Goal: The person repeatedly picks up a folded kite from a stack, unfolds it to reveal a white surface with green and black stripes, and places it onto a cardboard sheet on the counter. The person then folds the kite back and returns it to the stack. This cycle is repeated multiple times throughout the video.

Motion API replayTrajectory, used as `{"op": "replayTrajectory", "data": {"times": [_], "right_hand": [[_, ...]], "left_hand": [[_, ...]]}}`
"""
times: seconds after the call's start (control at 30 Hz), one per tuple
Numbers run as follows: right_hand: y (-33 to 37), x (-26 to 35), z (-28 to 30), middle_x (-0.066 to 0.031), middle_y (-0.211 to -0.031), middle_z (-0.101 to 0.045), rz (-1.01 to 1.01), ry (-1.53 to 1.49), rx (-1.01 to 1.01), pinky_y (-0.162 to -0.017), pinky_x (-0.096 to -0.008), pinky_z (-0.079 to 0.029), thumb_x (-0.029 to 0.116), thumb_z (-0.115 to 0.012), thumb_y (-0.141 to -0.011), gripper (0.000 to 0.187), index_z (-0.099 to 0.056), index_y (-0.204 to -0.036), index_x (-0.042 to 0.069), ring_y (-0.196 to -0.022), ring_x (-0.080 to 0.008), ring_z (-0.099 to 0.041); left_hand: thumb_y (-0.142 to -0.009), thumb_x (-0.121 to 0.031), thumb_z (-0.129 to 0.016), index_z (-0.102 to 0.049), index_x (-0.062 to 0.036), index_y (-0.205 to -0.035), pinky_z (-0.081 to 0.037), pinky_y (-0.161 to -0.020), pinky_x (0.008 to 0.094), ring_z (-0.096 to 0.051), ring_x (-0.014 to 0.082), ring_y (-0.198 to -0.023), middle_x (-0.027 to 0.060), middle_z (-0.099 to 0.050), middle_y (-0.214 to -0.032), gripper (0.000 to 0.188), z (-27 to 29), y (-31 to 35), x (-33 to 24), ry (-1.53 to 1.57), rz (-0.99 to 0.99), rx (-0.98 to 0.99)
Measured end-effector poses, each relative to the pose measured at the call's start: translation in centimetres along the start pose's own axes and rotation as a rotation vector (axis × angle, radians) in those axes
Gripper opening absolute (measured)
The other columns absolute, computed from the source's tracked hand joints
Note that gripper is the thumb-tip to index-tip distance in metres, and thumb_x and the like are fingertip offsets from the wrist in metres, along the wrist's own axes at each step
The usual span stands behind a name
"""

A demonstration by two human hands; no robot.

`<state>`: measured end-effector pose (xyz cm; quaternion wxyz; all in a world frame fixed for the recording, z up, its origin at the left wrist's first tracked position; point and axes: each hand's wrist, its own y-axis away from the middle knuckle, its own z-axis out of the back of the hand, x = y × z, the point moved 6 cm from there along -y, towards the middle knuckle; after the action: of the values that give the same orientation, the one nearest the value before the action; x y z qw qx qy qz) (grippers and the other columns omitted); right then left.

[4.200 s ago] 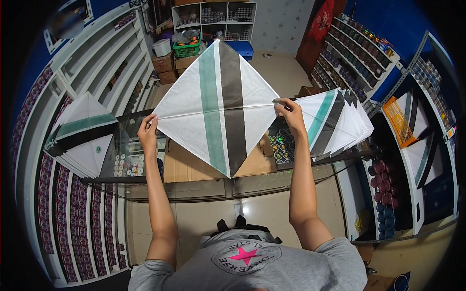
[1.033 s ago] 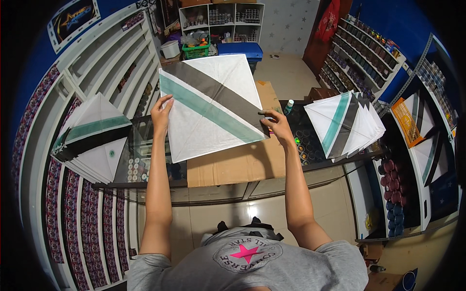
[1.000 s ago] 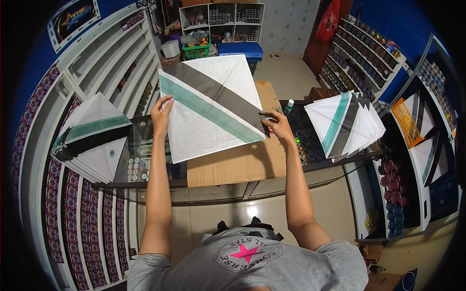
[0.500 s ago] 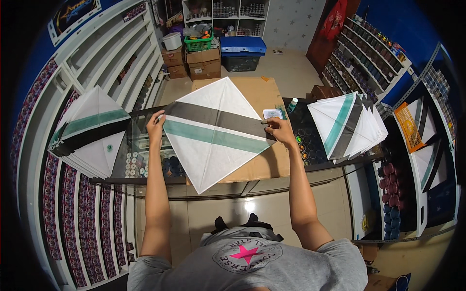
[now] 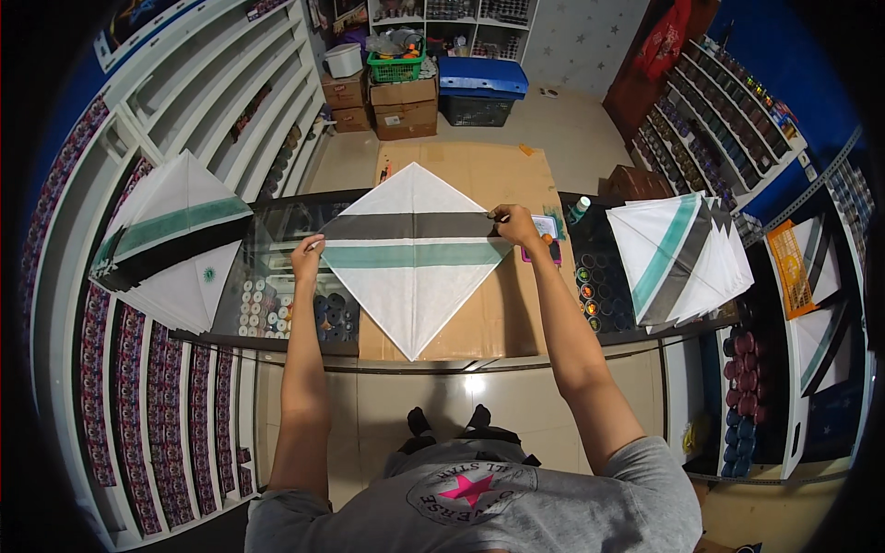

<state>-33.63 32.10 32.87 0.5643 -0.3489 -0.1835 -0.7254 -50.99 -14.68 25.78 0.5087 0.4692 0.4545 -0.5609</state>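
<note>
A white diamond-shaped kite (image 5: 412,300) with one dark grey and one green stripe lies flat over the cardboard sheet (image 5: 516,323) on the counter. My left hand (image 5: 308,258) pinches its left corner. At the right corner my right hand (image 5: 518,225) has its fingers closed on the kite's edge; whether a small dark piece is also between them I cannot tell. Close beside that hand are an ink pad with a pale lid (image 5: 548,224) and a small orange knob (image 5: 546,240), partly hidden by my wrist.
Striped kites lie in a stack (image 5: 664,258) on the counter's right and another stack (image 5: 180,249) at its left. A small bottle (image 5: 579,208) stands right of the cardboard. White spools (image 5: 263,313) show through the glass. Shelves line both sides; a blue-lidded crate (image 5: 479,83) stands behind.
The kite has turned from a tilt until its stripes run nearly level, and it has come down toward the cardboard. My right hand has moved up. The view has shifted slightly.
</note>
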Motion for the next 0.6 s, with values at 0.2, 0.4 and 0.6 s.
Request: {"op": "replayTrajectory", "data": {"times": [0.2, 0.4, 0.6], "right_hand": [[-3.5, -4.0, -0.7, -0.0193, -0.093, -0.071, -0.048, 0.05, -0.019, -0.083, -0.0343, -0.054, -0.003, -0.059, -0.068, 0.034, -0.072, -0.099, 0.002, -0.088, -0.0301, -0.07], [-5.4, -5.0, -2.0, -0.0179, -0.091, -0.072, -0.064, 0.06, 0.006, -0.079, -0.0336, -0.054, -0.005, -0.057, -0.069, 0.033, -0.072, -0.097, 0.003, -0.086, -0.0269, -0.07], [-4.9, -5.7, -0.6, -0.0176, -0.096, -0.069, -0.036, 0.131, -0.041, -0.083, -0.0362, -0.053, -0.001, -0.061, -0.069, 0.03, -0.072, -0.096, 0.003, -0.091, -0.0307, -0.068]], "left_hand": [[-0.09, -0.011, -0.066, -0.071, -0.007, -0.104, -0.043, -0.068, 0.022, -0.056, 0.008, -0.078, -0.001, -0.065, -0.088, 0.016, -3.4, -0.5, 0.4, -0.029, 0.095, 0.035], [-0.088, -0.011, -0.064, -0.07, -0.0087, -0.107, -0.044, -0.066, 0.0257, -0.057, 0.0101, -0.072, 0.0006, -0.065, -0.079, 0.02, -2.9, -0.7, 1.6, -0.243, 0.008, 0.05], [-0.083, -0.016, -0.067, -0.068, -0.0122, -0.112, -0.048, -0.073, 0.0331, -0.06, 0.0202, -0.072, 0.0063, -0.062, -0.074, 0.03, -3.7, 0.1, 0.7, -0.382, 0.062, 0.021]]}}
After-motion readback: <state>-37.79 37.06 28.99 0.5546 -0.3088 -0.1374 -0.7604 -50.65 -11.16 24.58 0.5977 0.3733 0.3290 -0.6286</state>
